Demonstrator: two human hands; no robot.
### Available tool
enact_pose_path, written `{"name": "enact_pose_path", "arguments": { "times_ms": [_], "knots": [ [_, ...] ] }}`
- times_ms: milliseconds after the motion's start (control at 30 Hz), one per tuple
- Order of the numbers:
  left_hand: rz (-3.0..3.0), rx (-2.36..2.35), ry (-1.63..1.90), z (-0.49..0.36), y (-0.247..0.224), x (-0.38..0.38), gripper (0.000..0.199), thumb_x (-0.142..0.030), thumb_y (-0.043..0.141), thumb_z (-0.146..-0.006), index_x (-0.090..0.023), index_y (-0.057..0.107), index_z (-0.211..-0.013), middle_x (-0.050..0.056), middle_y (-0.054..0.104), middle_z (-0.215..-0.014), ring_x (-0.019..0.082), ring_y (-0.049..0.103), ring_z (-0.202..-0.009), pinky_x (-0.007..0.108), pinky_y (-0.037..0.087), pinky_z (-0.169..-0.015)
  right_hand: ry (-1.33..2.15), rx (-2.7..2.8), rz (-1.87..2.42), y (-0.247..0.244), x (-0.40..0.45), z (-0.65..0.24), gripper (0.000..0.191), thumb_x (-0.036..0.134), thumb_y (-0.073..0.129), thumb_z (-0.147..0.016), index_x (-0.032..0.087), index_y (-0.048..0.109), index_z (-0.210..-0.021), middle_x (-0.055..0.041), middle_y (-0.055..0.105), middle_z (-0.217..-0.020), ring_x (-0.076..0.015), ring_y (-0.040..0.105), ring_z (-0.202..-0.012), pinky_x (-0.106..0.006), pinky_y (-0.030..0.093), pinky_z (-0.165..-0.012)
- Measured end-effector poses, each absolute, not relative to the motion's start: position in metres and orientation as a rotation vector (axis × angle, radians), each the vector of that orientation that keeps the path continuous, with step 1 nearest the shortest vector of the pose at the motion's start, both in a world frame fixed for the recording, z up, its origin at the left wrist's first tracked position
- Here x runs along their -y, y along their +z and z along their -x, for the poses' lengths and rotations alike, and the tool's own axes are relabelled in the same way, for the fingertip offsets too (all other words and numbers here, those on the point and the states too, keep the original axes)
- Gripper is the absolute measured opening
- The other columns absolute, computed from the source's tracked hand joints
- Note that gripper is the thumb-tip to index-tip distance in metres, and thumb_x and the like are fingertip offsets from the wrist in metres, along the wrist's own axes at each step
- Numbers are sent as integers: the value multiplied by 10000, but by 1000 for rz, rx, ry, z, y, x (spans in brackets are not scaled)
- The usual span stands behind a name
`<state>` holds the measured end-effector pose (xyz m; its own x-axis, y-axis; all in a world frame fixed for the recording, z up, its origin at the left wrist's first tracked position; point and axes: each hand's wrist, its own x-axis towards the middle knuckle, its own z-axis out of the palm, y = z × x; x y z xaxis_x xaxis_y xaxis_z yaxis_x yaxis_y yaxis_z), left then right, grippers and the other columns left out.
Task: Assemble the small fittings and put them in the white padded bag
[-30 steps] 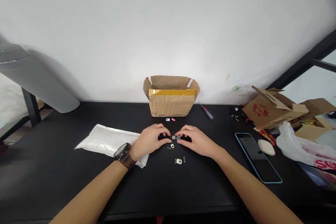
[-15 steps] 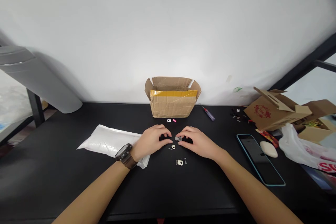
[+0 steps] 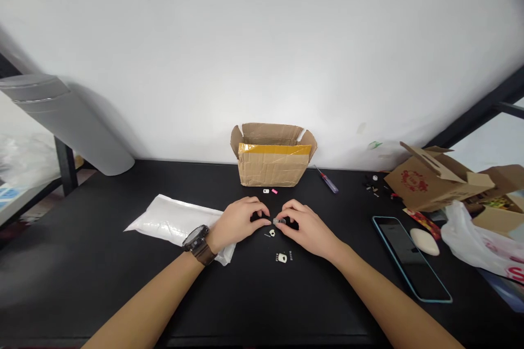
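Observation:
A small grey round part (image 3: 280, 221) sits at the fingertips of my right hand (image 3: 305, 229), pinched there, and is partly hidden by the fingers. My left hand (image 3: 239, 223) is curled beside it, its fingertips very close to the part's left side. Just below lie a small white piece (image 3: 272, 233) and a thin screw (image 3: 267, 235). Nearer me is a white notched piece (image 3: 282, 257) with tiny dark bits (image 3: 290, 255) beside it.
A white padded mailer (image 3: 172, 221) lies under my left wrist side. An open cardboard box (image 3: 272, 155) stands by the wall, with a screwdriver (image 3: 329, 182) to its right. A phone (image 3: 409, 256), soap-like white object (image 3: 424, 241), plastic bag (image 3: 477, 240) and torn carton (image 3: 429, 182) lie right.
The two small grey round parts apart between my hands now appear as one at my right fingertips. My hands have drawn closer around it, and the whole view has shifted slightly.

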<state>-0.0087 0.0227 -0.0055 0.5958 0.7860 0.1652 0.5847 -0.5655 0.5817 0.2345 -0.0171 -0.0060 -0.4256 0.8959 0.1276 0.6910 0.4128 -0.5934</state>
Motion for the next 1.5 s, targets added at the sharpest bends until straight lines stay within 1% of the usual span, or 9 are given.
{"name": "enact_pose_path", "arguments": {
  "times_ms": [167, 467, 667, 900, 1100, 1233, 1333, 1400, 1500],
  "knots": [
    [-2353, -1088, 565, 9, -4, -22, 149, -405, 667, -955, -284, 730, -1017, -13, 671, -950, 177, 629, -937, 293, 472, -836, 697, 2169, 1330, -5, 16, -235, 126, 351, 629, -980, 295, 703, -1065, -13, 632, -1148, -167, 633, -858, -357, 522, -879],
    [-2363, -1082, 576, 9, -6, -23, 147, -406, 666, -957, -283, 725, -1012, -15, 673, -945, 176, 632, -935, 293, 469, -841, 652, 2072, 1336, -4, 14, -236, 84, 344, 640, -969, 274, 681, -990, -10, 649, -1086, -174, 622, -873, -342, 510, -852],
    [-2358, -1089, 580, 9, -7, -23, 129, -394, 673, -955, -292, 726, -1013, -25, 672, -949, 165, 633, -929, 286, 463, -835, 591, 2018, 1473, -4, 7, -245, 163, 382, 594, -992, 260, 684, -934, -10, 663, -995, -173, 622, -830, -333, 504, -797],
    [-2346, -1089, 575, 9, -7, -22, 132, -392, 662, -960, -295, 732, -1015, -25, 673, -947, 163, 631, -934, 281, 465, -833, 630, 2058, 1510, -7, 5, -248, 205, 428, 579, -1000, 299, 738, -983, -3, 681, -1012, -162, 628, -797, -324, 512, -782],
    [-2342, -1096, 574, 8, -3, -22, 164, -414, 636, -970, -296, 740, -1018, -17, 675, -940, 169, 630, -933, 282, 468, -818, 635, 2028, 1538, -10, 2, -250, 258, 446, 563, -1005, 310, 780, -1032, -20, 679, -1013, -154, 623, -742, -326, 518, -764],
    [-2347, -1091, 554, 8, 0, -22, 178, -418, 620, -975, -295, 743, -1016, -9, 675, -942, 178, 632, -932, 285, 472, -811, 587, 1996, 1554, -14, -2, -250, 252, 444, 590, -991, 323, 807, -1031, -25, 673, -958, -173, 629, -762, -330, 510, -736],
    [-2349, -1096, 547, 7, 0, -23, 188, -424, 610, -978, -297, 743, -1016, -7, 676, -937, 181, 637, -925, 285, 472, -794, 562, 1969, 1548, -16, -4, -250, 255, 431, 581, -999, 305, 802, -1013, -21, 669, -921, -171, 616, -729, -331, 502, -716],
    [-2351, -1096, 552, 7, -1, -23, 194, -430, 603, -981, -299, 742, -1015, -7, 677, -934, 179, 639, -920, 284, 471, -786, 581, 1971, 1513, -16, -3, -249, 268, 426, 556, -1013, 301, 790, -1055, -24, 674, -948, -161, 612, -712, -326, 505, -714],
    [-2354, -1097, 560, 8, -3, -24, 187, -424, 603, -982, -298, 738, -1011, -12, 675, -928, 174, 635, -913, 283, 468, -789, 627, 2021, 1443, -16, -3, -248, 273, 425, 567, -1014, 328, 753, -1189, -25, 677, -1051, -152, 627, -751, -312, 517, -744]
  ]
}}
